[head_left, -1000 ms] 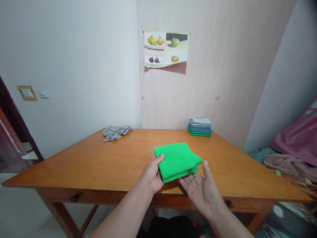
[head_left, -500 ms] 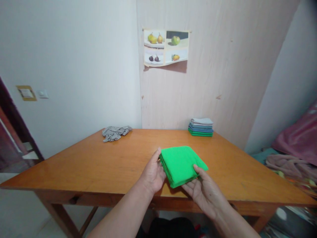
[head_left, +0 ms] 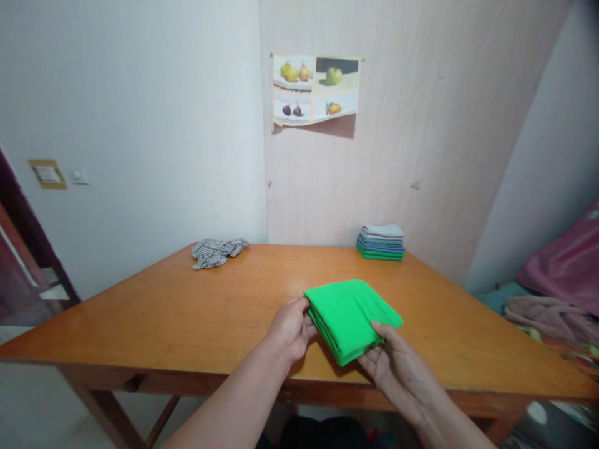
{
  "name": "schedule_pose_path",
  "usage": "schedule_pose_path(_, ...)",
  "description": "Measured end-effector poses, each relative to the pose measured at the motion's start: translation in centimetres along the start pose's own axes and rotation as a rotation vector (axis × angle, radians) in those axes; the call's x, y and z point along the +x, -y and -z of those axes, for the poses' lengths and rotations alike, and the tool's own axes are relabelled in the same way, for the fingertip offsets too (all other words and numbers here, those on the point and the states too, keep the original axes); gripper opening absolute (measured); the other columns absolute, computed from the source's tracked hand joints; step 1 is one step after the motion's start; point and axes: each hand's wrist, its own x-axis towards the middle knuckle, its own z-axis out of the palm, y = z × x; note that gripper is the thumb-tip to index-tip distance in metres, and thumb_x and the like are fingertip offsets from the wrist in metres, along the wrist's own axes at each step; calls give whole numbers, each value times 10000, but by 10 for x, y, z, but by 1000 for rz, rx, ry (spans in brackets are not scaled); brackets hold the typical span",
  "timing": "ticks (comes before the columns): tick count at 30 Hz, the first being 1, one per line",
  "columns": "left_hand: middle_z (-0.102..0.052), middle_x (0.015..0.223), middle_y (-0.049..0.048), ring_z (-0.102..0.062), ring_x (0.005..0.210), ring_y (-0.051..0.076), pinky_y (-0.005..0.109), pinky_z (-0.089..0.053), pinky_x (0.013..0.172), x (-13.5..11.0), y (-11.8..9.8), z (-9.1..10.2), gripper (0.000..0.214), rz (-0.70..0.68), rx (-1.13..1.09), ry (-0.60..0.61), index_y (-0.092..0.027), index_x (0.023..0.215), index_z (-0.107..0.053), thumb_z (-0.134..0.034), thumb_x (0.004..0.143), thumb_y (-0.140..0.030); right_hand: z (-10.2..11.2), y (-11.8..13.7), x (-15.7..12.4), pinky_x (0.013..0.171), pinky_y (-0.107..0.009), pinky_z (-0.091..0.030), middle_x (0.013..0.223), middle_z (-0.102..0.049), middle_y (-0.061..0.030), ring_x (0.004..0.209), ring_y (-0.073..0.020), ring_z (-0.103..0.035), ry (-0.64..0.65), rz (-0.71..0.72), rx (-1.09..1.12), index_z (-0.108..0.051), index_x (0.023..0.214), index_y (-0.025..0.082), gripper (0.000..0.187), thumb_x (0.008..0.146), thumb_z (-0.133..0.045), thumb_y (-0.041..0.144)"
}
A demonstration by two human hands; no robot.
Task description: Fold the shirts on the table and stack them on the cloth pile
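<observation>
A bright green folded cloth [head_left: 349,318] is held between my two hands, just above the near part of the wooden table. It is a thick, roughly square bundle whose layered edges face left. My left hand [head_left: 292,327] grips its left edge, fingers partly hidden underneath. At the near right side, my right hand [head_left: 395,358] has its thumb on top of the cloth and its fingers below. Both hands are closed on it.
At the back left of the table [head_left: 154,312] lies a crumpled black-and-white striped cloth [head_left: 218,252]. A neat stack of folded cloths [head_left: 381,242], grey, blue and green, stands at the back right. Heaped fabrics [head_left: 543,312] lie beyond the table's right edge.
The green cloth has shifted slightly right and towards me, its near corner turning a little lower. My right hand has moved with it; my left thumb sits lower at the edge.
</observation>
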Motion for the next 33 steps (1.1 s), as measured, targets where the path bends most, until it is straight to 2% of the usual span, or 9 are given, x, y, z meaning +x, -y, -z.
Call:
schedule_pose_path(6, -747, 904, 93, -710, 727, 167, 300, -578, 736, 5, 1, -2, 129, 14, -38, -63, -155, 973, -645, -597, 862, -200, 4, -3, 1, 863, -424, -597, 1114, -745, -138, 888, -227, -741, 36, 28, -19, -572, 1223, 170, 496, 773, -781, 192)
schedule_pose_path(10, -743, 991, 125, -724, 828, 237, 397, -595, 758, -2, -2, -5, 328, 93, -67, 11, -159, 1032, -656, -484, 948, -426, 4, -5, 3, 874, -447, -588, 1127, -740, -138, 918, -247, -736, 51, 45, -28, -576, 1212, 178, 504, 761, -795, 224)
schedule_pose_path(12, -740, 1010, 129, -724, 850, 256, 425, -598, 763, -6, -2, -6, 393, 104, -66, 53, -162, 1076, -654, -516, 935, -502, 3, -6, 2, 880, -459, -581, 1148, -732, -142, 945, -259, -730, 67, 52, -31, -574, 1213, 179, 505, 764, -795, 243)
schedule_pose_path(15, -741, 1026, 125, -721, 833, 232, 407, -597, 796, -5, 1, -6, 282, 41, -46, 64, -158, 1101, -638, -686, 861, -299, -1, -8, -1, 896, -468, -569, 1190, -716, -139, 983, -267, -718, 93, 63, -40, -573, 1226, 185, 521, 766, -797, 285)
schedule_pose_path(18, -740, 1040, 121, -722, 818, 218, 402, -599, 802, -1, 5, -8, 299, -12, -33, 33, -164, 1102, -618, -708, 818, -146, -5, -9, -5, 917, -478, -556, 1206, -711, -122, 995, -266, -712, 111, 64, -75, -558, 1264, 203, 580, 756, -810, 322)
schedule_pose_path(23, -741, 1002, 113, -720, 789, 203, 381, -610, 758, 7, 3, -15, 280, -17, 3, -4, -170, 1064, -596, -724, 816, -149, -7, -8, -1, 941, -496, -540, 1185, -720, -122, 1000, -274, -712, 112, 76, -88, -527, 1295, 202, 627, 743, -815, 269)
schedule_pose_path(27, -723, 922, 80, -693, 725, 170, 314, -601, 676, 19, -6, -23, 269, -30, 53, 15, -178, 1006, -592, -752, 790, -165, -1, 2, 11, 924, -480, -554, 1144, -733, -128, 957, -258, -723, 100, 110, -27, -523, 1280, 187, 608, 742, -804, 201)
schedule_pose_path(30, -697, 903, 56, -675, 728, 153, 265, -570, 643, 39, -13, -27, 267, -82, 106, 17, -196, 997, -574, -742, 790, -184, 3, 18, 19, 879, -458, -579, 1109, -744, -127, 916, -245, -730, 75, 133, -2, -527, 1270, 179, 582, 749, -787, 153)
schedule_pose_path(33, -670, 904, 44, -669, 780, 148, 252, -546, 681, 66, -14, -30, 231, -208, 286, -57, -210, 1006, -549, -692, 825, -233, 7, 40, 27, 809, -411, -609, 1085, -751, -124, 884, -231, -736, 23, 172, -2, -541, 1258, 172, 541, 766, -760, 118)
